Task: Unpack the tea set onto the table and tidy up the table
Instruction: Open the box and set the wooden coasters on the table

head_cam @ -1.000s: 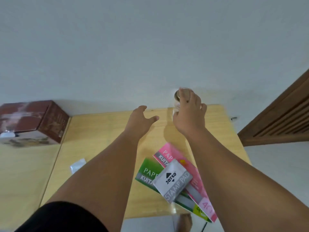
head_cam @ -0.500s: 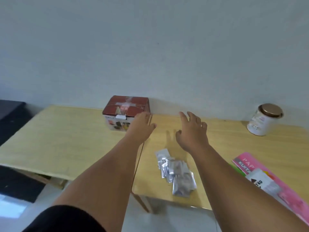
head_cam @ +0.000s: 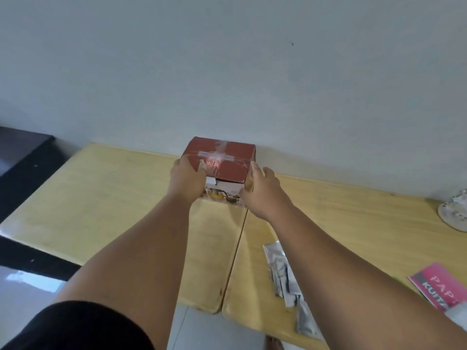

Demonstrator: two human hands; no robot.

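Now left hand [head_cam: 187, 178], right hand [head_cam: 262, 190] around red box [head_cam: 227, 155].

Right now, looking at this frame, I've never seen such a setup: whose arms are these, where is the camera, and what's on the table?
No machine here: a person works with bare hands. The one camera sits on their head, looking forward and down, so both arms reach in from below. The left hand and right hand hold a red box by its two sides; it stands closed at the back of the wooden table, near the wall. Closer, on the right, lie silver sachets and a pink booklet. A white object at the right edge is too blurred to name.
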